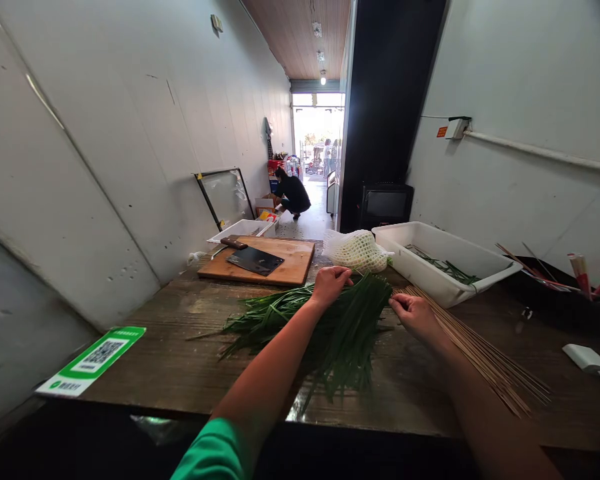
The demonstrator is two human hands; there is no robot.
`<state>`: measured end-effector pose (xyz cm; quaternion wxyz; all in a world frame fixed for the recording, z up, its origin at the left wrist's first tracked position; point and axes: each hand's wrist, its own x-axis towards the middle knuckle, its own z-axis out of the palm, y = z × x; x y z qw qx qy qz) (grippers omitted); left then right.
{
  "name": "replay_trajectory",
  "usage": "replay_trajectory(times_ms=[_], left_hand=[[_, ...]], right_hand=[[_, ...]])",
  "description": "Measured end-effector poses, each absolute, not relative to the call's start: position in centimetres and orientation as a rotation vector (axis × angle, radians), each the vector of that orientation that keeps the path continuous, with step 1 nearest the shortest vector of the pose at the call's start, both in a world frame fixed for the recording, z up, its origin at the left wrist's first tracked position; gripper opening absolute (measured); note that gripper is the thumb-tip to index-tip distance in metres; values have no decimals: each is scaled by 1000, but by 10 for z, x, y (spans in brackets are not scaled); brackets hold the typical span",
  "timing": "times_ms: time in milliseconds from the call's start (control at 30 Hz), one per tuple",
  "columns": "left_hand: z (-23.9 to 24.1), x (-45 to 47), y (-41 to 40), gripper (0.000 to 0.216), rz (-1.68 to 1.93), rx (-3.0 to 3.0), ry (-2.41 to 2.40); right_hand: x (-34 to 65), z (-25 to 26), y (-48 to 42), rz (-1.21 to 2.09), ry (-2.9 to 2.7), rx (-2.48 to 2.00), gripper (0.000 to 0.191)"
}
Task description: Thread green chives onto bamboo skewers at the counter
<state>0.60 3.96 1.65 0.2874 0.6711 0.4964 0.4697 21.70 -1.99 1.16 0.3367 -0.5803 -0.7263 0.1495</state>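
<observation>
A fan of garlic chives point(363, 327) hangs between my two hands, with its cut ends lined up along the top. My left hand point(331, 283) is closed in a pinch at the upper left of the fan, where a thin bamboo skewer seems to show at the fingertips. At the fan's right edge, my right hand point(417, 319) pinches the chives; whether it also grips the skewer is hidden. More loose chives point(270, 313) lie on the table behind my left forearm. A spread of bamboo skewers point(480, 353) lies beside and under my right hand.
A cleaver point(255, 259) rests on a wooden cutting board point(295, 257). White foam netting point(355, 248) sits beside a white bin point(460, 297) with some chives. A QR-code card point(93, 360), black tray point(545, 287) and white plug point(587, 359) are on the table point(170, 353). A person point(295, 193) crouches beyond.
</observation>
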Motion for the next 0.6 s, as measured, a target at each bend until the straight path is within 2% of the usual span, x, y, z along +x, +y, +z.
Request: replay_trajectory(times_ms=[600], left_hand=[[13, 9, 43, 22, 1309, 1717, 1327]], right_hand=[[217, 9, -19, 400, -1881, -1491, 32]])
